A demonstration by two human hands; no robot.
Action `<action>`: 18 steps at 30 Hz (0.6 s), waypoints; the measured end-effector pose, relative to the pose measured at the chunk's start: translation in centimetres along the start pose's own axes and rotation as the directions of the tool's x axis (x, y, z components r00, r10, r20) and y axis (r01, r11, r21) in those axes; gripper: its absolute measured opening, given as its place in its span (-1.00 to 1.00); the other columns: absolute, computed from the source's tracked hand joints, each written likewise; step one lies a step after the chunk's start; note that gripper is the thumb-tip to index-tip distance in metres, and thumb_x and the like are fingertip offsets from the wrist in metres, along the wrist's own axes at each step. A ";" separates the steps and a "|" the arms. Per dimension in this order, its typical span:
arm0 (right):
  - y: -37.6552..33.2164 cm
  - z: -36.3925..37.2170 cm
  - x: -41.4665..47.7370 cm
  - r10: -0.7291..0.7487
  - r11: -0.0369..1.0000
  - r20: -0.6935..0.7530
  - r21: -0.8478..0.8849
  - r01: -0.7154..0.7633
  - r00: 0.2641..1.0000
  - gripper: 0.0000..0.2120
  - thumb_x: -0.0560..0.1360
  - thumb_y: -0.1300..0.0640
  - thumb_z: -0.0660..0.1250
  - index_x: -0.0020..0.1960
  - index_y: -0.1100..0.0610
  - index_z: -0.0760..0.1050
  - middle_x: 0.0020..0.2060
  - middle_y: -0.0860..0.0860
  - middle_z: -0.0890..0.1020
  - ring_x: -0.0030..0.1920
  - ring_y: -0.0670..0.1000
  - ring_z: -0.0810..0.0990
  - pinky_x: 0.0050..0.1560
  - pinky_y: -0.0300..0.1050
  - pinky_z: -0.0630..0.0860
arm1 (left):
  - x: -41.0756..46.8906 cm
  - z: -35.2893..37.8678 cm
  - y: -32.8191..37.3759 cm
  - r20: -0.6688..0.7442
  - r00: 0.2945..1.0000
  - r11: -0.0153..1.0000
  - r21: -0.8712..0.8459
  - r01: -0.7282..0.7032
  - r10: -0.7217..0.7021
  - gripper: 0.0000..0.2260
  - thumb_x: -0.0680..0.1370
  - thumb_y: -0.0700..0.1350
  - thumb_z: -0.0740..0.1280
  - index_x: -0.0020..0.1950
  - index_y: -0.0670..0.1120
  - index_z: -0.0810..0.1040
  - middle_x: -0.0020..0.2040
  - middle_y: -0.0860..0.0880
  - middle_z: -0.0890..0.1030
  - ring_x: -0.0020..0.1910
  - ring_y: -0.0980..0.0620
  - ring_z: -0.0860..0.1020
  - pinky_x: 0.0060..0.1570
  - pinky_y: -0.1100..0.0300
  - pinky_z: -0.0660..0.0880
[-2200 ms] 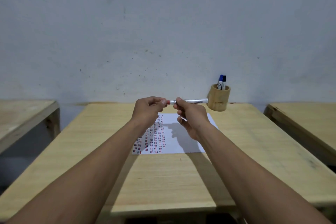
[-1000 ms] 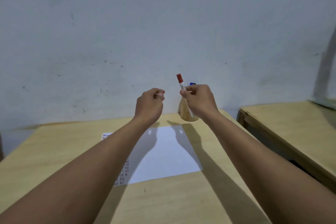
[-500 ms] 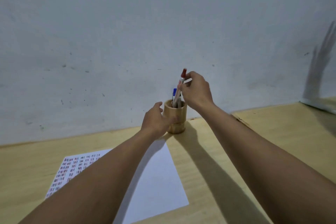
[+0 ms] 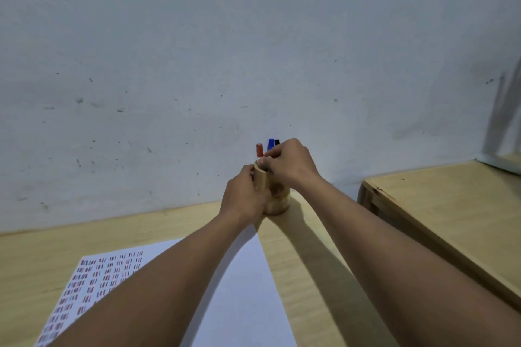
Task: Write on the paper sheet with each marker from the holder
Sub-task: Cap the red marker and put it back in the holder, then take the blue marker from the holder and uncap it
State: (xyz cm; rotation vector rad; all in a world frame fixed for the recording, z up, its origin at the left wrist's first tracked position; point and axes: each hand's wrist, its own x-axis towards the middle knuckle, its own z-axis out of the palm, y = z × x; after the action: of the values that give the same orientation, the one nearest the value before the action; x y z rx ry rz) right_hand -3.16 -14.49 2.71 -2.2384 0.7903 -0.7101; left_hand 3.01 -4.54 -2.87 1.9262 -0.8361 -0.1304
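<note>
A wooden marker holder (image 4: 279, 203) stands at the far edge of the table (image 4: 307, 256), against the wall. My left hand (image 4: 244, 197) is wrapped around its left side. My right hand (image 4: 291, 166) sits over its rim, fingertips pinched just under the cap of the red marker (image 4: 259, 150), which stands in the holder. A blue marker (image 4: 271, 144) and a black marker (image 4: 277, 142) poke up behind my fingers. The white paper sheet (image 4: 248, 276) lies in front of the holder, partly under my left forearm, with rows of red and blue marks on its left part.
A second wooden table (image 4: 451, 205) stands to the right across a narrow gap. A scuffed grey wall (image 4: 253, 51) rises directly behind the holder.
My right hand brought the capped red marker from above the paper to the holder and lowered it inside. My left hand moved onto the holder. The view turned toward the holder.
</note>
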 end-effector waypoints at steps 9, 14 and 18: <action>0.0 -1.3 1.1 -0.200 0.953 -0.127 -0.256 0.162 0.972 -0.55 0.51 0.27 0.24 0.33 -0.08 0.51 0.09 0.06 0.57 -0.07 0.09 0.57 -0.32 -0.16 0.32 | 0.1 0.0 -0.4 0.000 1.000 0.999 -0.048 -0.014 0.014 -0.57 0.45 0.09 0.41 0.28 0.02 0.49 0.07 0.09 0.64 0.00 0.07 0.62 0.03 0.02 0.62; 0.5 -1.6 1.2 -0.269 0.892 -0.038 -0.387 0.234 0.962 -0.59 0.57 0.16 0.25 0.36 -0.13 0.54 0.15 0.03 0.49 0.00 0.14 0.60 -0.10 -0.11 0.42 | 0.0 0.0 -0.6 0.001 1.000 0.999 -0.049 -0.013 0.013 -0.55 0.42 0.01 0.46 0.29 0.01 0.49 0.06 0.08 0.64 0.01 0.08 0.62 0.04 0.04 0.61; 0.9 -1.2 1.0 -0.305 0.879 -0.003 -0.386 0.280 0.952 -0.62 0.56 0.13 0.30 0.35 -0.09 0.53 0.05 0.01 0.45 -0.08 0.13 0.58 -0.13 -0.11 0.40 | 0.1 0.0 -0.6 0.001 1.000 0.999 -0.051 -0.016 0.016 -0.56 0.42 -0.01 0.46 0.27 0.00 0.50 0.07 0.05 0.65 0.01 0.06 0.62 0.05 0.03 0.61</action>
State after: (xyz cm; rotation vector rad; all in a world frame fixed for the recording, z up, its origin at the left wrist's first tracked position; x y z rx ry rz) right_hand -3.57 -16.16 3.06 -2.7429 0.6685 -0.8294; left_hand 3.39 -4.38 -3.34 1.8718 -0.8411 -0.1424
